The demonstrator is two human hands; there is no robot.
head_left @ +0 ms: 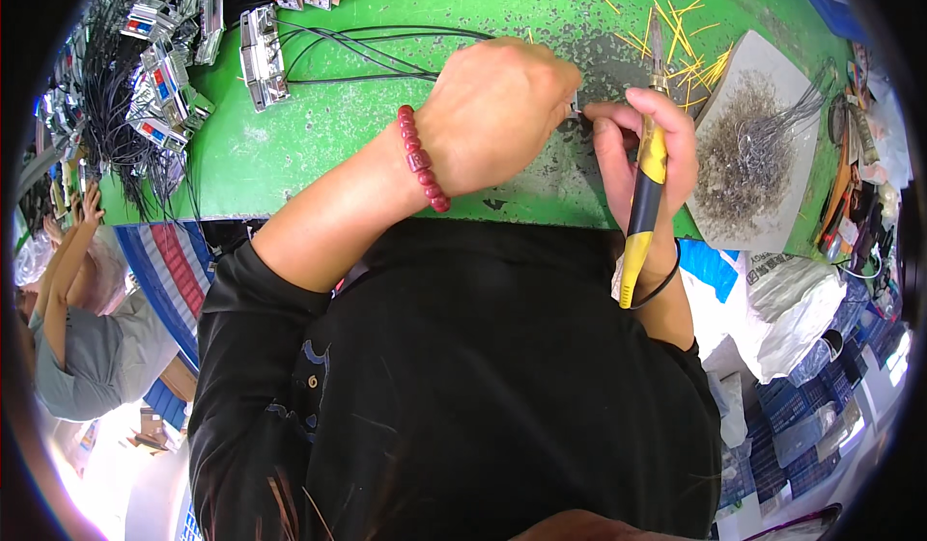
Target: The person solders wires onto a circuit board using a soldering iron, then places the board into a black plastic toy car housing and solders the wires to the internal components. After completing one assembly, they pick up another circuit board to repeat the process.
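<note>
Out at 9–10 o'clock from the L hand, on the green bench, lies a silver connector block; its black wires run approx. toward 3 o'clock & under that hand, the nearer of the two to the block. Wires' long axis = approx. 9–3; block's own = approx. 12–6. L hand: back up, curled, fingertips out of sight, so can't tell what it grips or how. Tiny pale bit shows at its 3 o'clock edge, btwn the hands; too small to ID. R hand is just beside, at 3–4 o'clock, narrow round what looks like a yellow-and-black soldering iron, long axis approx. 12–6, metal end toward 12; fingertips point toward 9, contact w/ pale bit unclear. Block looks shiny, boxy, w/ wires leaving its 3 o'clock side; wires thin, gently bowed, far ends hidden. Yellow strips lie at 1 o'clock from R hand; grey board w/ dark wiry heap sits at 3.
</note>
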